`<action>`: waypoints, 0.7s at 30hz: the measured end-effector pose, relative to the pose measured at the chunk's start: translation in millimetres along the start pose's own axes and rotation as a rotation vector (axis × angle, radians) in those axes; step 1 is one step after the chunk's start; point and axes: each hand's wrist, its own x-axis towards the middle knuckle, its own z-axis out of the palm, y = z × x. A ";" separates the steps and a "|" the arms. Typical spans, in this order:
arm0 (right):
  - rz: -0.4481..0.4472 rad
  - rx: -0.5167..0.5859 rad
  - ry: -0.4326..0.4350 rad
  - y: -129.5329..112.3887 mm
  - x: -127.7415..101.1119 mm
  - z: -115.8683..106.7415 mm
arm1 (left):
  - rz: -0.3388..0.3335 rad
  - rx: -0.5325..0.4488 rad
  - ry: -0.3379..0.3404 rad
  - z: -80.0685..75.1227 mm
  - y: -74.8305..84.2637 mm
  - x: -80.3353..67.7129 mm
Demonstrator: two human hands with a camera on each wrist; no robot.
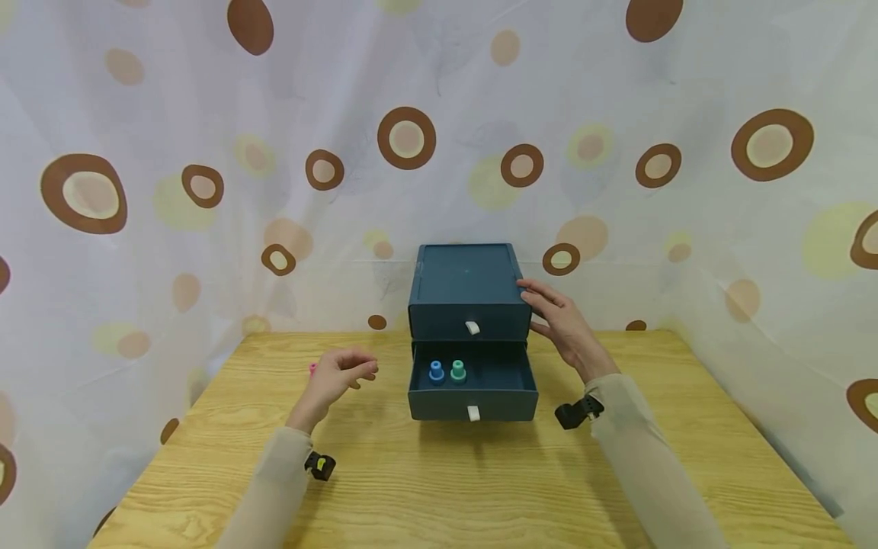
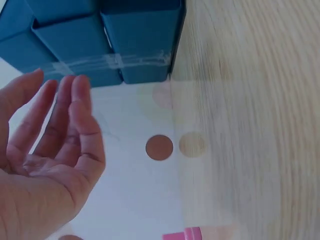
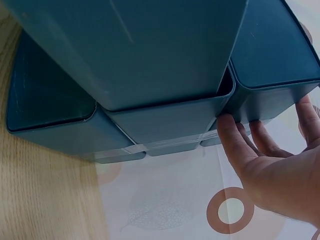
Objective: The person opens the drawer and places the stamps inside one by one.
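No legible writing is showing on any surface. Left hand (image 1: 338,375) is hovering above the wooden table (image 1: 439,488), fingers loosely curled and grasping nothing, a pink piece (image 1: 312,369) lying just behind it. The drawer cabinet (image 1: 466,290) is sitting mid-table, its lower drawer (image 1: 473,396) pulled out and holding blue (image 1: 436,371) and green (image 1: 458,371) pegs. Right hand (image 1: 559,320) is resting straight fingers against the cabinet's right side.

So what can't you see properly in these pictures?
- Pink thing, head view: mostly behind the left hand; left wrist view cuts it at the bottom edge.
- Top drawer, head view: closed, contents hidden.
- Blue piece and green piece in the open bottom drawer: too small to identify.
- Right hand: fingertips hidden behind the box in the wrist view.
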 end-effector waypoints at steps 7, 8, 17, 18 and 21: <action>-0.001 0.002 0.001 0.5 -0.1 0.3 | -0.053 0.020 -0.034 -10.0 -7.9 1.4; -0.001 0.001 0.002 0.6 -0.1 0.0 | -0.056 0.018 -0.035 -10.6 -8.5 1.7; 0.000 -0.002 -0.003 -0.2 0.0 -1.5 | -0.105 0.018 -0.092 -20.3 -17.0 4.8; 0.001 -0.002 -0.004 -0.1 -0.1 -1.4 | -0.111 0.027 -0.098 -22.4 -18.1 4.9; 0.004 0.001 -0.006 -0.1 -0.9 -1.0 | -0.138 0.052 -0.110 -28.8 -21.0 4.9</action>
